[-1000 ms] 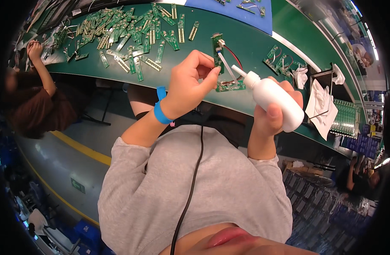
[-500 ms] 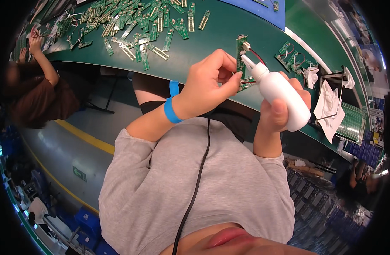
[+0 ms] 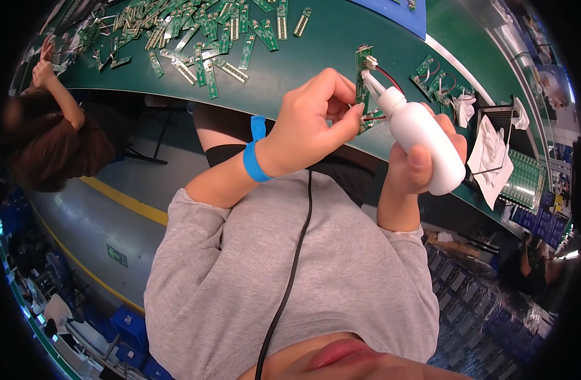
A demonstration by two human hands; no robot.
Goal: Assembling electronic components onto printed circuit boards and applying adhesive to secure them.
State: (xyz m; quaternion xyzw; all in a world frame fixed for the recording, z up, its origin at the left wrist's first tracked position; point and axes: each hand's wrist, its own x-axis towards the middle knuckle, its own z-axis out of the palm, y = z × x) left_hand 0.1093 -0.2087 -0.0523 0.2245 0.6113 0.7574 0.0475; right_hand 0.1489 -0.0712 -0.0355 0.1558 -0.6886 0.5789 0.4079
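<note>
Green tabletop (image 3: 287, 76), curving in head view. Loose boards (image 3: 246, 52) heaped upper left; blue mat (image 3: 401, 18) at top edge; wired boards (image 3: 422, 69) on right, near tissue (image 3: 491, 152) and green panel (image 3: 523, 183). Grey floor (image 3: 116, 221) with yellow line (image 3: 124, 200) lower left; co-worker's arm (image 3: 67, 104) at far left.

Bottle (image 3: 430, 142): plain white, rounded body, narrow pale nozzle. Board (image 3: 361, 79): slim green strip, white connector (image 3: 371, 62) near its top, red and dark wires (image 3: 388, 78) looping off right; part of a second green board (image 3: 369, 125) shows below.

Board is above table's near edge, long axis roughly up-down, far end pointing away from person. Bottle slants, base lower right, nozzle up-left toward board just below connector; contact, cannot tell.

Left hand (image 3: 311, 123) pinches board's lower part, thumb against fingers. Right hand (image 3: 409, 170) wraps bottle, thumb across near side.
</note>
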